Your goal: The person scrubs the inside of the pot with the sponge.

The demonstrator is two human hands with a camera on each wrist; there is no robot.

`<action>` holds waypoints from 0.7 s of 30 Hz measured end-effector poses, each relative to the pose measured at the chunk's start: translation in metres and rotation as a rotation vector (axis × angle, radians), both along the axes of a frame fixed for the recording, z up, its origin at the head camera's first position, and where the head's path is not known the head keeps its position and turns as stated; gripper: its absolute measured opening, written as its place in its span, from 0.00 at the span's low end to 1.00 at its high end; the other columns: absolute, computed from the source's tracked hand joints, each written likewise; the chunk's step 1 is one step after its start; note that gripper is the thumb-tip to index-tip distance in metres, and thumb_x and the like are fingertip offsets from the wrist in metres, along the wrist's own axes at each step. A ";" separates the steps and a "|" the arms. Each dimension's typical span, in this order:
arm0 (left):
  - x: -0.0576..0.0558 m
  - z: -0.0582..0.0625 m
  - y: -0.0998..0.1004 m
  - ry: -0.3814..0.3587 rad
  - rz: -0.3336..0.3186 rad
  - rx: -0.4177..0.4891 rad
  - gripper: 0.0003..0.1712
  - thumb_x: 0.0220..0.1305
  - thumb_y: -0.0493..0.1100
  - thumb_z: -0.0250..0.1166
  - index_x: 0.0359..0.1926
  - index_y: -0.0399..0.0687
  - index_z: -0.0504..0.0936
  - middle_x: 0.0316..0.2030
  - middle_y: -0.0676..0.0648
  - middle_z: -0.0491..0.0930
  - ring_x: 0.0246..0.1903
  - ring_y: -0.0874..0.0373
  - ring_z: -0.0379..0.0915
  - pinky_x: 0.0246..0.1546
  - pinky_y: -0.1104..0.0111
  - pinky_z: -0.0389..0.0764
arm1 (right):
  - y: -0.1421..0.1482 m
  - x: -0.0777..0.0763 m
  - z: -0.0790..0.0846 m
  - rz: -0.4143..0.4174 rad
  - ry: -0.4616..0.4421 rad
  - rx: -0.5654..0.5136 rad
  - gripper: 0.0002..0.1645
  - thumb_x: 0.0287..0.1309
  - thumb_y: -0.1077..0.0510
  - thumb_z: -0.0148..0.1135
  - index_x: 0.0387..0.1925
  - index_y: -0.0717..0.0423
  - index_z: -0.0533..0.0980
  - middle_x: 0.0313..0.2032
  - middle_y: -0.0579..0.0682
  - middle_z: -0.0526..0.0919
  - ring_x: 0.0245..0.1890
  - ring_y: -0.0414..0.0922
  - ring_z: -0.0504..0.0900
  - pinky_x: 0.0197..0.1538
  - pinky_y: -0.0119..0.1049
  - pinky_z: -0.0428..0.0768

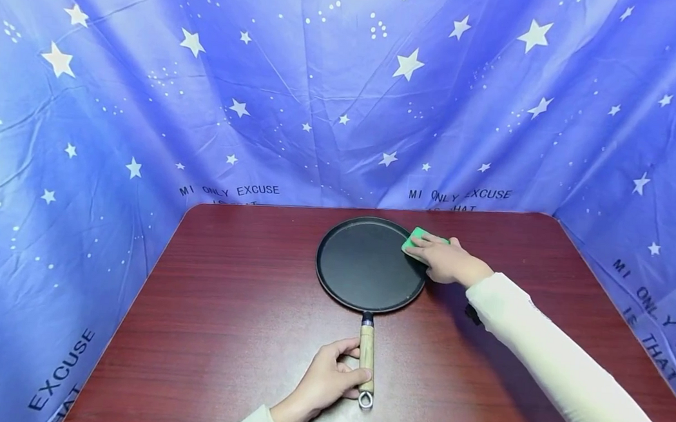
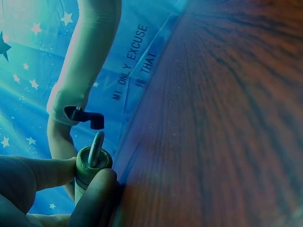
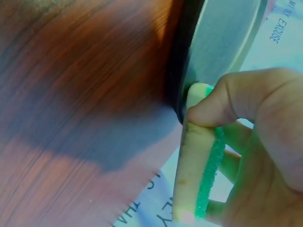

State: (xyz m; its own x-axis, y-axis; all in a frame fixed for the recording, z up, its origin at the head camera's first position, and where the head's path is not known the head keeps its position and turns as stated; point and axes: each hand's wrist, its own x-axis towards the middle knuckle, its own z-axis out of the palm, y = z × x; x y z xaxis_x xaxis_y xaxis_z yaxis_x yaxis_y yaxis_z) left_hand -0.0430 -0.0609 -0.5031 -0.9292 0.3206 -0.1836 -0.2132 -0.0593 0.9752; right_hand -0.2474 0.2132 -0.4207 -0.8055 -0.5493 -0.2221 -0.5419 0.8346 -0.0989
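A round, flat black pan (image 1: pixel 369 264) with a low rim lies on the table, its wooden handle (image 1: pixel 367 345) toward me. My left hand (image 1: pixel 329 378) grips that handle near its end, thumb on top. In the left wrist view, the handle's metal hanging loop (image 2: pixel 96 150) sticks out past the thumb and finger. My right hand (image 1: pixel 450 263) holds a green-and-cream sponge (image 3: pixel 193 165) against the pan's upper right edge. In the right wrist view the thumb presses on the sponge's cream side, and the other fingers lie along its green side.
The dark red wood-grain table (image 1: pixel 222 294) extends around the pan on all sides. Behind it and at both sides hangs a blue star-printed cloth (image 1: pixel 322 94). A black strap piece (image 2: pixel 85 117) sits at the right sleeve's cuff.
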 end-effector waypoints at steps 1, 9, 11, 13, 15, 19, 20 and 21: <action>0.000 0.000 0.000 -0.001 0.000 -0.002 0.36 0.59 0.29 0.72 0.69 0.29 0.73 0.47 0.44 0.79 0.24 0.64 0.81 0.20 0.76 0.85 | 0.001 0.002 0.001 0.004 0.005 0.008 0.43 0.58 0.71 0.63 0.76 0.54 0.70 0.77 0.61 0.65 0.80 0.62 0.55 0.69 0.81 0.62; 0.000 0.001 0.001 -0.002 -0.005 -0.014 0.36 0.60 0.30 0.72 0.70 0.27 0.73 0.48 0.44 0.79 0.25 0.64 0.81 0.21 0.76 0.86 | 0.003 0.014 0.009 0.005 -0.006 0.038 0.41 0.56 0.72 0.60 0.73 0.53 0.74 0.76 0.59 0.68 0.78 0.62 0.59 0.67 0.80 0.65; 0.000 0.001 0.002 -0.006 -0.008 -0.014 0.36 0.60 0.30 0.72 0.70 0.27 0.73 0.48 0.44 0.78 0.25 0.64 0.81 0.21 0.76 0.86 | 0.005 0.017 0.010 0.001 -0.018 0.044 0.40 0.57 0.72 0.60 0.73 0.52 0.74 0.76 0.59 0.68 0.79 0.62 0.59 0.68 0.81 0.63; 0.001 0.001 0.003 -0.009 -0.010 -0.014 0.36 0.60 0.30 0.72 0.70 0.28 0.73 0.48 0.44 0.78 0.25 0.64 0.81 0.21 0.76 0.86 | 0.007 0.021 0.010 -0.004 -0.028 0.048 0.40 0.57 0.72 0.60 0.73 0.52 0.75 0.76 0.59 0.68 0.79 0.62 0.59 0.68 0.83 0.61; 0.001 0.000 0.004 -0.010 -0.014 -0.012 0.36 0.60 0.30 0.72 0.70 0.27 0.73 0.48 0.43 0.78 0.25 0.64 0.81 0.21 0.76 0.86 | 0.009 0.024 0.011 -0.008 -0.033 0.050 0.40 0.56 0.72 0.60 0.72 0.52 0.76 0.75 0.59 0.69 0.78 0.62 0.59 0.68 0.84 0.61; 0.001 0.000 0.003 -0.011 -0.011 -0.005 0.37 0.61 0.30 0.72 0.70 0.26 0.71 0.49 0.43 0.78 0.25 0.64 0.81 0.21 0.75 0.86 | 0.009 0.029 0.013 0.002 -0.033 0.030 0.40 0.55 0.73 0.60 0.70 0.53 0.77 0.75 0.60 0.70 0.78 0.63 0.61 0.67 0.84 0.60; 0.001 0.000 0.003 -0.010 -0.010 -0.005 0.37 0.61 0.30 0.72 0.70 0.26 0.71 0.49 0.43 0.78 0.25 0.64 0.81 0.21 0.75 0.86 | 0.009 0.030 0.014 0.002 -0.039 0.021 0.40 0.55 0.73 0.59 0.71 0.53 0.77 0.75 0.60 0.69 0.78 0.63 0.60 0.68 0.84 0.59; 0.001 0.000 0.002 -0.012 -0.008 -0.007 0.38 0.61 0.30 0.72 0.71 0.26 0.71 0.49 0.42 0.78 0.25 0.64 0.81 0.21 0.75 0.86 | 0.008 0.031 0.015 0.000 -0.045 0.012 0.40 0.55 0.73 0.59 0.71 0.53 0.77 0.75 0.60 0.69 0.78 0.62 0.60 0.68 0.84 0.59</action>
State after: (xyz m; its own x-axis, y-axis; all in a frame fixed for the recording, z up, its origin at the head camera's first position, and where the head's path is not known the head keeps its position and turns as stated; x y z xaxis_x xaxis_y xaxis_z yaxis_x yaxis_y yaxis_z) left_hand -0.0425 -0.0587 -0.5028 -0.9244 0.3266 -0.1969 -0.2251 -0.0505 0.9730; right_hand -0.2159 0.2213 -0.4061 -0.7944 -0.5469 -0.2643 -0.5376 0.8356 -0.1133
